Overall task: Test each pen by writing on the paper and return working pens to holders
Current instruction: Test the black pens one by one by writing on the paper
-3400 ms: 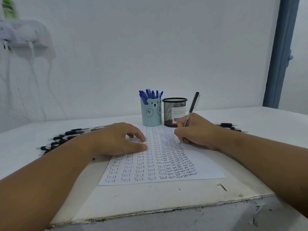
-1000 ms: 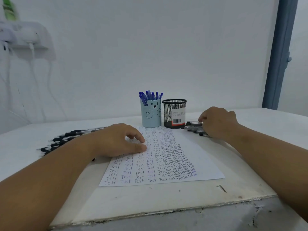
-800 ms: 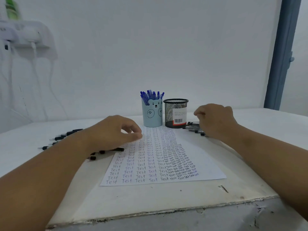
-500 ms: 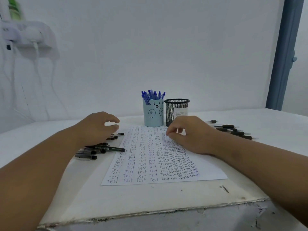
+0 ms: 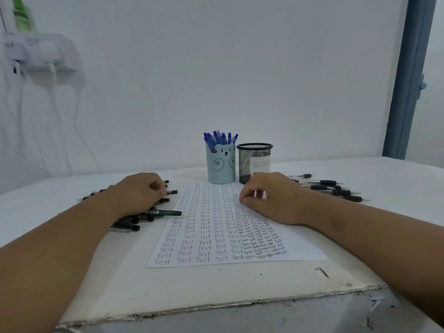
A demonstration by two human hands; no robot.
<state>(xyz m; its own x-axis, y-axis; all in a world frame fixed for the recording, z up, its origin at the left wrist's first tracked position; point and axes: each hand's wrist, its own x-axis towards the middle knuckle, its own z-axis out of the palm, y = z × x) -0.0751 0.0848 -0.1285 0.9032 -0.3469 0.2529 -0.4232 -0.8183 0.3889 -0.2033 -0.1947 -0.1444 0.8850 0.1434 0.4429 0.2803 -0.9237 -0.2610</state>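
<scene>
Under left fingers: black pens.

The paper lies flat on the counter, nearly full w/ rows of "Test". Behind it stand 2 holders: a light blue bear cup full of blue pens, and a black mesh cup. Black pens lie in a pile at left and a row at right.

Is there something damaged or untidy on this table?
Yes. The table's front edge is chipped and peeling. Black pens lie in a loose heap under the left hand, while the mesh holder looks empty. The paper lies flat.
</scene>
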